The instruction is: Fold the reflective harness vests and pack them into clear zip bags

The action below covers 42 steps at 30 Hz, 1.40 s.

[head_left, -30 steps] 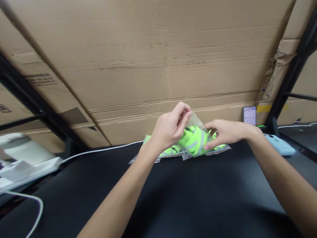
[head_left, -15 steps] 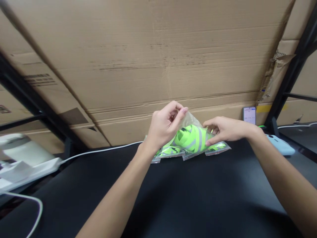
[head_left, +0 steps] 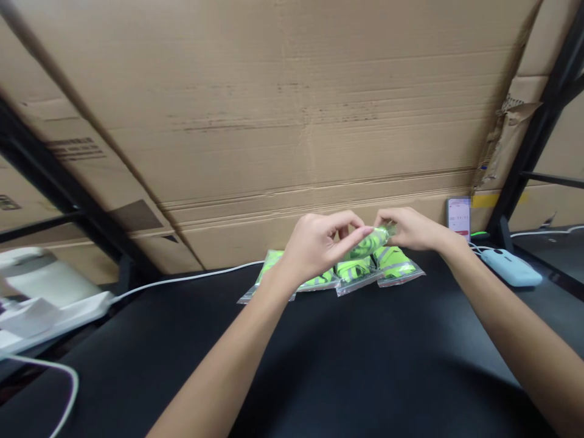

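My left hand (head_left: pixel 326 243) pinches a clear plastic bag (head_left: pixel 370 242) holding bundled neon-green reflective fabric. My right hand (head_left: pixel 408 227) closes on the right end of this same bag, its fingers partly hidden behind it. Both hands hold it up, tilted, over a row of several similar bags. In that row, one zip bag (head_left: pixel 395 263) lies below my right hand, and another zip bag (head_left: pixel 354 271) lies beneath the held one. Farther left, a zip bag (head_left: pixel 271 260) is partly covered by my left wrist. Grey reflective bands show on the green fabric.
A cardboard wall (head_left: pixel 274 152) rises behind the black table (head_left: pixel 342 359). A phone (head_left: pixel 458 218) leans upright at the back right, near a light-blue device (head_left: pixel 513 267) with a cable. A white power strip (head_left: pixel 82 313) lies at the left, and a white cable (head_left: pixel 182 278) runs along the back.
The held bag has been tilted up and now shows edge-on. My left hand has moved right and slightly down; my right hand has gripped the bag's end. More bags in the row show.
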Motion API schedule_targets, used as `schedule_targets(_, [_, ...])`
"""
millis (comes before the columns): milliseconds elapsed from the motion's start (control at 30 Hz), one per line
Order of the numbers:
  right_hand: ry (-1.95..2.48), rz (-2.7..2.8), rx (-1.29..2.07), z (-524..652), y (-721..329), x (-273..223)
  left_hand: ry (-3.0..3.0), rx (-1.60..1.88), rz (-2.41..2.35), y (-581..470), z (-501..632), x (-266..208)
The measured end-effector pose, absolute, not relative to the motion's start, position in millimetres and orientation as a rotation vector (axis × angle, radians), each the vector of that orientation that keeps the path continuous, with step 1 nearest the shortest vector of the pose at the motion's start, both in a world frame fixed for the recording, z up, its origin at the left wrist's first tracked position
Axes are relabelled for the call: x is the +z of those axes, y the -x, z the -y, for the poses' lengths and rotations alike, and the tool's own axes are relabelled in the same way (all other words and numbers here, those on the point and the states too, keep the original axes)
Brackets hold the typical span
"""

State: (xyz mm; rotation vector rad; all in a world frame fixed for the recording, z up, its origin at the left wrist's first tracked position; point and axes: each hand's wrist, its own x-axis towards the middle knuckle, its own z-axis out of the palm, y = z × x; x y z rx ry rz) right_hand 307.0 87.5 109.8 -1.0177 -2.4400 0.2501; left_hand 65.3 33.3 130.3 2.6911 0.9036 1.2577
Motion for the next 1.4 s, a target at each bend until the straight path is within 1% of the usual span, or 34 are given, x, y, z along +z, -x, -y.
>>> schedule_targets(100, [1.034, 2.413, 0.122, -106.3, -315.2, 92.6, -2.696, 0.966, -0.893, -65.9, -35.2, 128.5])
schedule_targets(167, [1.036, 2.397, 0.094, -117.6, -318.6, 79.1, -2.708, 0.852, -0.961, -65.6, -40.4, 124.6])
schedule_targets(300, [1.003, 2.369, 0.059, -130.8, -319.1, 59.9, -2.675, 0.785, -1.085, -62.2, -61.3, 107.4])
schedule_targets(400, [0.967, 2.344, 0.034, -131.3, -315.2, 57.8, -2.580, 0.799, -1.137, -58.4, -79.6, 88.3])
schedule_targets(467, [0.974, 2.311, 0.004, -129.3, -311.9, 58.7, -2.542, 0.741, -1.101, -56.6, -88.6, 75.1])
schedule_targets(600, [1.094, 2.222, -0.074, -125.7, -310.0, 54.9, -2.549, 0.554, -0.983, -58.2, -95.0, 52.8])
schedule_targets(733, [1.305, 2.082, -0.112, -128.2, -321.2, 49.2, -2.587, 0.389, -0.981, -65.7, -92.2, 40.8])
schedule_targets(867, [1.463, 2.078, 0.016, -133.4, -334.0, 49.4, -2.603, 0.404, -1.059, -71.4, -90.0, 36.0])
schedule_targets(1067, [1.423, 2.248, 0.326, -139.0, -325.2, 24.6, -2.639, 0.420, -1.111, -72.5, -93.7, 23.3])
schedule_targets(1200, [1.405, 2.231, 0.406, -137.3, -320.5, 5.6, -2.641, 0.375, -1.052, -71.0, -93.4, 27.4])
schedule_targets(1333, [1.369, 2.230, 0.429, -113.9, -323.6, 3.0, -2.638, 0.334, -0.997, -57.1, -76.5, 39.1])
schedule_targets(1400, [1.329, 2.239, 0.419, -95.2, -325.7, 2.1, -2.727, 0.345, -0.958, -41.3, -64.9, 37.9])
